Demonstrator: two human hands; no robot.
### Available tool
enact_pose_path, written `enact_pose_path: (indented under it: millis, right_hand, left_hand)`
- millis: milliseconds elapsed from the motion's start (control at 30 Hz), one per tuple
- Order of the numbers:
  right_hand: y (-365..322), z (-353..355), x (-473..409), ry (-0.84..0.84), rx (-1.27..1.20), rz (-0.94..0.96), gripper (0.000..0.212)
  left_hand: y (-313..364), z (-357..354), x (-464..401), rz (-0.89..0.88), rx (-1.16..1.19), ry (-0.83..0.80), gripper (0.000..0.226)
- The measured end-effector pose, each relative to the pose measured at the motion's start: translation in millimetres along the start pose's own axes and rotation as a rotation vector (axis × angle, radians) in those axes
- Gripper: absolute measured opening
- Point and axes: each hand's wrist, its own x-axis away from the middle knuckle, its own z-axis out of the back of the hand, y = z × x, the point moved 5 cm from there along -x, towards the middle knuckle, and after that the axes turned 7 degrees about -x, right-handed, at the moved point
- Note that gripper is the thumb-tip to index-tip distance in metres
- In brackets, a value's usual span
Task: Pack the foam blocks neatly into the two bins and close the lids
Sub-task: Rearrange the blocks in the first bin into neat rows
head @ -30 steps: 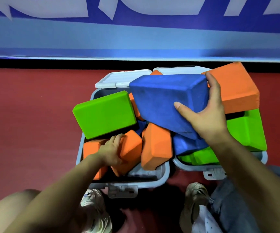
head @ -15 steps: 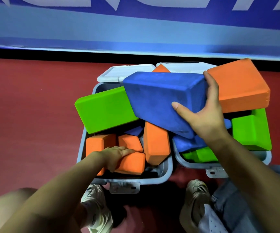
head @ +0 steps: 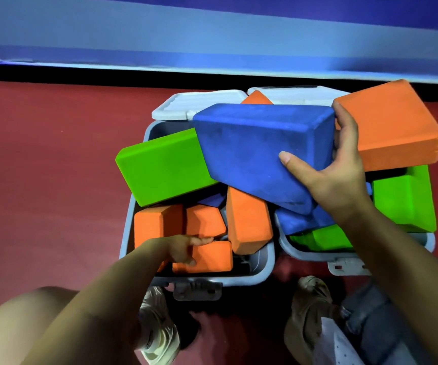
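A person's right hand point(head: 336, 177) grips the large blue foam block point(head: 260, 151) at frame centre, thumb on its face, fingers wrapped round its far end, above two grey bins heaped with blocks. At lower left, the left hand point(head: 183, 250) pinches a small orange block point(head: 207, 256) inside the left bin point(head: 266, 264). Seating the small blocks flat first would likely free room for the big one. The right bin point(head: 302, 252) overflows; both white lids point(head: 199, 104) stand open on red flooring beneath a blue banner
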Motion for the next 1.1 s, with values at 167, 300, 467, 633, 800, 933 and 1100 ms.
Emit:
enact_pose_path:
  millis: [167,300,467,633,800,933,1100]
  right_hand:
    - [4.0,3.6,-1.4,-0.003,0.012,0.011,0.101]
    - [4.1,5.0,-2.8,0.005,-0.012,0.013,0.101]
    - [-9.6,14.4,-3.6,0.035,0.038,0.102,0.098]
    - [-11.9,31.5,-8.5,0.078,0.028,0.107,0.097]
    - [-10.0,43.1,-12.2,0.176,0.015,0.073,0.095]
    - [-3.0,59.8,-15.3,0.231,-0.007,-0.013,0.093]
    - [3.9,63.8,-22.5,0.227,-0.094,-0.058,0.099]
  left_hand:
    - [4.2,1.8,-1.7,0.184,0.084,0.106,0.082]
    - [2.9,14.4,1.8,0.218,0.245,0.184,0.071]
    - [56.7,92.6,38.9,0.017,0.5,0.49,0.023]
    - [130.7,114.4,75.6,0.038,0.788,0.629,0.055]
    - [172.1,78.3,51.4,0.187,0.426,0.606,0.108]
    - [174.4,80.0,49.2,0.25,0.348,0.668,0.11]
    - [146.1,110.7,75.5,0.178,0.461,0.677,0.103]
